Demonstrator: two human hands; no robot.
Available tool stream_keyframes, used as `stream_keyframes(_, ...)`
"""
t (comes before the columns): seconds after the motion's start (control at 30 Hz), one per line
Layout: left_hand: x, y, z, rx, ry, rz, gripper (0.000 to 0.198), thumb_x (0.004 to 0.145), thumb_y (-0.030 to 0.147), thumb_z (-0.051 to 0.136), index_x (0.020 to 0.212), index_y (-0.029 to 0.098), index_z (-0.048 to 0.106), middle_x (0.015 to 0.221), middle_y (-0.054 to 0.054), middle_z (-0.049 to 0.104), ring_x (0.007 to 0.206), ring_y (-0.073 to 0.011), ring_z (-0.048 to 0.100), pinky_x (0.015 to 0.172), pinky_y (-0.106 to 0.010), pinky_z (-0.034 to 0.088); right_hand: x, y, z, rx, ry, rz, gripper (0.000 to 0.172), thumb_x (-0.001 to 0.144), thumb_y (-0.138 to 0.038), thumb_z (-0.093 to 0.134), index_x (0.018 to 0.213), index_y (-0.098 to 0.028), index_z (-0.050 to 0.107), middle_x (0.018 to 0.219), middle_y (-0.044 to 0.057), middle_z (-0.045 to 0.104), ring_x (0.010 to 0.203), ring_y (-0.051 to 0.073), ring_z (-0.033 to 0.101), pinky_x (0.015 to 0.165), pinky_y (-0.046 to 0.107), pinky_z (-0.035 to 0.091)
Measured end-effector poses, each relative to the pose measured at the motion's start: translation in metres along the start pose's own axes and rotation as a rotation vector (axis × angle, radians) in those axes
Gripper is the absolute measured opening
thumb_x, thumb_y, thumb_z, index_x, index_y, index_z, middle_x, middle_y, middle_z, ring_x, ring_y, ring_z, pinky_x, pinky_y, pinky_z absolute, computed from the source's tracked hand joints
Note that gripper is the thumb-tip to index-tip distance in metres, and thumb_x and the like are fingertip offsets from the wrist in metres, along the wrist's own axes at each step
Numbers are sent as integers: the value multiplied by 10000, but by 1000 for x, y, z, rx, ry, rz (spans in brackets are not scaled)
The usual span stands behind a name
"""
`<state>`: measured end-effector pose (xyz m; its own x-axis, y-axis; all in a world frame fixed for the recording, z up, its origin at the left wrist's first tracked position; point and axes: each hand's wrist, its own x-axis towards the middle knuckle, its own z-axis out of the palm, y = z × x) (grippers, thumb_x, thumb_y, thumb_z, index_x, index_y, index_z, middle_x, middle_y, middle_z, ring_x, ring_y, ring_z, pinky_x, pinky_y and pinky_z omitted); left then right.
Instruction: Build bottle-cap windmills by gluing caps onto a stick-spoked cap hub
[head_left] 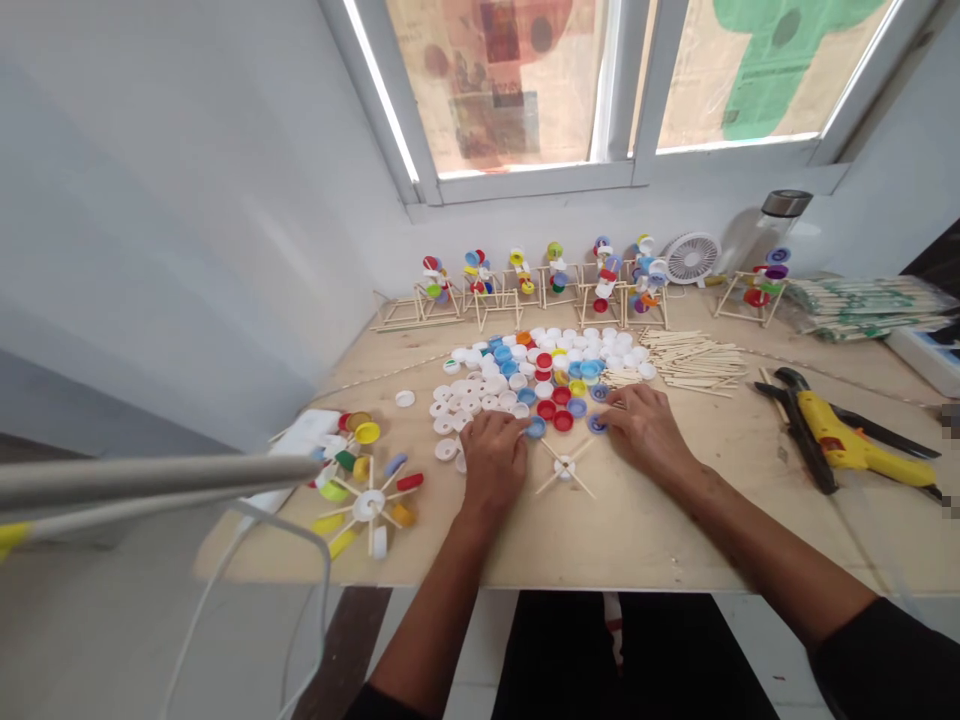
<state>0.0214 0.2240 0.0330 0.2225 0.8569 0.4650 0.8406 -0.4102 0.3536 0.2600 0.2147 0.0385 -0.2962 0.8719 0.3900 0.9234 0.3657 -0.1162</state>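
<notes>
Plywood tabletop under window; bottle caps, craft sticks; left hand, right hand open, palms down, beside blue caps; grey pole blurred across left foreground

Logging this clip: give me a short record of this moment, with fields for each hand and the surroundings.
left hand: left hand, palm down, fingertips beside a blue bottle cap
right hand: right hand, palm down, fingertips at a second blue bottle cap
between hands: wooden stick wheel with white hub
nearby: loose bottle caps, mostly white
rest: yellow hot glue gun, loose craft sticks, cap-fitted wheel, small white fan
</notes>
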Motion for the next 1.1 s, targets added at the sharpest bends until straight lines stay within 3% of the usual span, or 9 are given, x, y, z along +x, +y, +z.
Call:
stream_keyframes(0.13,15,-17,-19,69,100,-167,317,788,139,455,1029,207,649,1041,-92,657,1018,-264,556,908,-412,388,3,3,1,-101,4,46,225,832,-134,568,923,-255,734,1068,75,629,1025,248,452,824,380,282)
stream_keyframes(0.33,50,-46,-42,322,-17,-377,365,799,183,433,1121,187,605,1155,-144,630,1126,-333,500,925,-481,345,10,1,8,-157,27,39,245,841,-137,542,960,-248,725,1087,86,619,1024,259,430,825,377,272)
stream_keyframes(0.43,62,-57,-45,377,-134,-475,372,807,199,432,1142,197,595,1202,-150,609,1163,-342,477,935,-500,320,10,1,9,-150,39,22,275,835,-120,531,989,-253,716,1091,88,614,1013,260,430,824,378,274)
stream_keyframes(0.57,78,-77,-49,397,-175,-573,362,789,168,437,1106,194,611,1187,-169,604,1143,-367,494,923,-540,315,6,3,8,-118,93,27,303,818,-81,515,977,-241,717,1083,84,617,1032,257,429,839,375,277)
stream_keyframes(0.7,95,-99,-54,376,-165,-678,395,774,207,473,1153,238,578,1224,-147,580,1147,-373,494,885,-541,366,2,4,5,-57,192,44,306,820,-63,484,920,-230,720,1057,72,628,1043,249,437,852,371,288)
stream_keyframes(0.87,107,-116,-54,364,-79,-796,529,807,292,447,1330,216,417,1326,-169,487,1199,-368,447,853,-508,416,0,5,3,8,255,35,288,802,-71,494,905,-227,713,1047,66,634,1031,248,457,852,380,304)
stream_keyframes(0.97,113,-122,-54,384,-108,-804,500,758,265,509,1255,211,502,1286,-183,519,1216,-398,420,898,-555,367,0,6,4,34,258,23,278,798,-79,497,898,-228,710,1045,65,635,1028,250,470,856,391,312)
stream_keyframes(1.1,123,-136,-65,415,-232,-772,290,705,208,572,985,190,644,1123,-180,621,1124,-406,508,926,-609,308,1,7,2,69,257,29,270,787,-90,512,910,-230,708,1049,70,634,1026,257,477,846,406,323)
